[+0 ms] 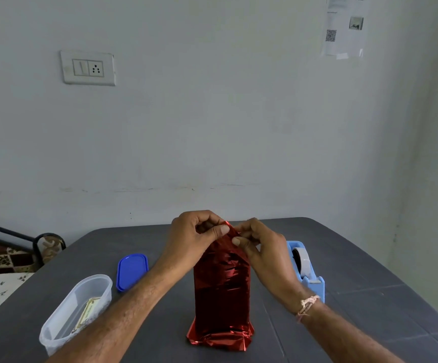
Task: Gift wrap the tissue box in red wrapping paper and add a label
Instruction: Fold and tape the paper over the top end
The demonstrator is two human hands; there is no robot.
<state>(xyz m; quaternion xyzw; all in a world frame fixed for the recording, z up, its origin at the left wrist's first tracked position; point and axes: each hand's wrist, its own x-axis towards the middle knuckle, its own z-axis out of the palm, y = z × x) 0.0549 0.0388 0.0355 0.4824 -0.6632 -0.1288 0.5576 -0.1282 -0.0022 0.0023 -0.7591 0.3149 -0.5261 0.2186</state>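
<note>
The tissue box stands on end in the middle of the grey table, fully covered in shiny red wrapping paper; the box itself is hidden. The paper flares loose at the bottom near the table. At the top end, my left hand pinches the paper flap from the left, thumb pressed on it. My right hand pinches the same flap from the right. A label card lies inside a clear plastic tub at the front left.
A blue tape dispenser with a tape roll stands just right of the box, behind my right wrist. A blue lid lies left of the box. The wall is close behind the table's far edge. A bed sits at the far left.
</note>
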